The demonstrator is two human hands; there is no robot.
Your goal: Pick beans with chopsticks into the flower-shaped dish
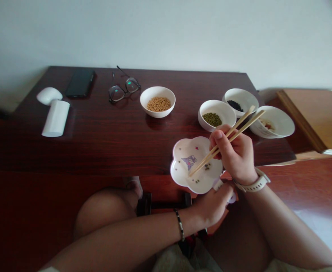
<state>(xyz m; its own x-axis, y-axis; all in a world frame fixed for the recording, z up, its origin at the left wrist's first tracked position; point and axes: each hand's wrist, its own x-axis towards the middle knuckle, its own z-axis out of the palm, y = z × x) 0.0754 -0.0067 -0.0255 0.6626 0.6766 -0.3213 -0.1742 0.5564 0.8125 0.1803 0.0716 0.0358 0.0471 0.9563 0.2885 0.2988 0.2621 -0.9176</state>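
My right hand point(235, 153) is closed round a pair of wooden chopsticks point(228, 136), whose tips rest on a white flower-shaped plate point(182, 172). The plate has a purple cartoon figure printed on it and carries a few small dark-green beans. My left hand point(215, 202) grips the plate's near right edge from below, holding it just over the table's front edge. A beaded bracelet is on my left wrist and a white watch point(253, 183) on my right.
On the dark wooden table point(98, 136) stand bowls of yellow beans point(158, 101), green beans point(216, 115), black beans point(241, 100) and a nearly empty one point(272, 121). Glasses point(123, 88), a phone point(80, 83) and two white objects point(54, 111) lie at the back left.
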